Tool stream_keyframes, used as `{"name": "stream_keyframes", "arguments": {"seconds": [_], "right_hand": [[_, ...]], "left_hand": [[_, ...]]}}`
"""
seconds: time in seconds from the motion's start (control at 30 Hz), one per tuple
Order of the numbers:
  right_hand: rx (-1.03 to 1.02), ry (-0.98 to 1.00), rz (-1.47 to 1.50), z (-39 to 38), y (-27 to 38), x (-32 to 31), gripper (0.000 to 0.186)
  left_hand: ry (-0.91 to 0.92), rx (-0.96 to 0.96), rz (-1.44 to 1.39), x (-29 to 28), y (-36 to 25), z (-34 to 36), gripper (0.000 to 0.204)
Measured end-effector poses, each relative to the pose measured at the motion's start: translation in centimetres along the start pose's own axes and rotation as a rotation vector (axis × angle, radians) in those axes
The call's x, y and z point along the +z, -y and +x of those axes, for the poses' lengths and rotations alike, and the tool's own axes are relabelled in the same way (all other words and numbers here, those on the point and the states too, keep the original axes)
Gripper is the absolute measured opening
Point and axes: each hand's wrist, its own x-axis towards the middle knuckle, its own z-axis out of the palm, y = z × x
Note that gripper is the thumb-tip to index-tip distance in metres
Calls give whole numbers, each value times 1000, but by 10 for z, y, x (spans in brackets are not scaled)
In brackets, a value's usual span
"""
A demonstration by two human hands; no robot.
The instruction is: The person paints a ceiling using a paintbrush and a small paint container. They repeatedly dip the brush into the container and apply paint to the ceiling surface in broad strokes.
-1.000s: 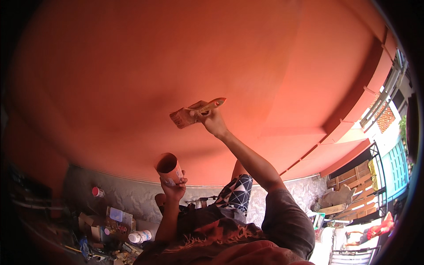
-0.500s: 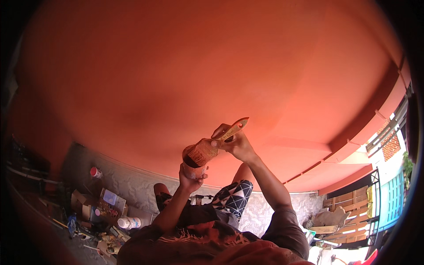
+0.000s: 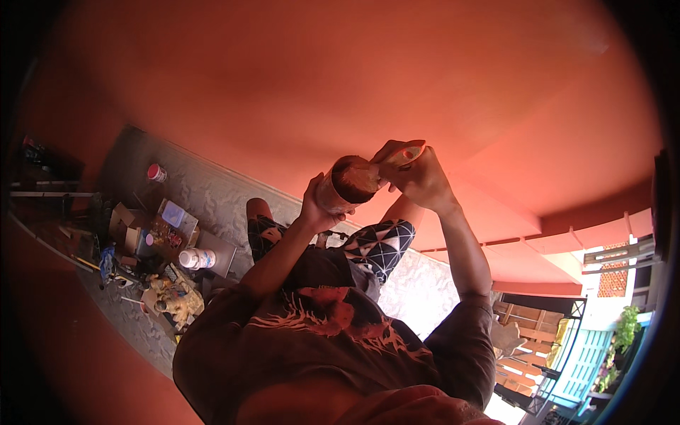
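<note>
My left hand (image 3: 317, 205) is wrapped round a round paint container (image 3: 331, 197) with orange-brown smears on its outside. Its open top is tipped toward me. My right hand (image 3: 423, 177) grips a wide paintbrush (image 3: 365, 176) by its handle, which sticks up past my fingers and has a hole near its end. The brush's paint-covered head lies at the container's mouth, over the inner rim on the right. How deep the bristles reach inside is hard to make out. Both hands are in front of a large orange-red wall (image 3: 283, 85).
On the grey patterned floor at the left stand a small red-and-white tub (image 3: 156, 172), an open cardboard box (image 3: 125, 225), a white bucket (image 3: 196, 258) and assorted clutter. Wooden slats (image 3: 528, 329) and a turquoise bench-like frame (image 3: 584, 361) are at the far right.
Both hands have risen in view and shifted right with container and brush. The container's mouth now faces me more, and the brush handle leans flatter. The whole view has tilted downward.
</note>
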Motion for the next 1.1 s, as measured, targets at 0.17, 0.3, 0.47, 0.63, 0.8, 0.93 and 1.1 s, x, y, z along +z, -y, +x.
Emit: {"name": "stream_keyframes", "arguments": {"seconds": [0.17,0.3,0.47,0.63,0.8,0.93,1.1], "right_hand": [[-63,-26,-37,4,9,9,7],[-113,-41,-103,7,22,18,8],[-154,-31,-238,12,33,35,16],[-273,-12,-382,16,26,56,22],[-323,-39,-584,20,11,71,21],[-288,-84,-574,21,19,61,21],[-259,-135,-423,19,37,44,26]], "left_hand": [[45,34,55,5,-5,-6,72],[56,108,71,13,-5,-9,75],[162,175,142,16,-15,-6,74],[46,292,150,42,-12,-14,60],[-114,318,67,56,-8,-16,57],[49,336,119,54,-12,-14,59],[95,364,141,40,-15,-16,64]]}}
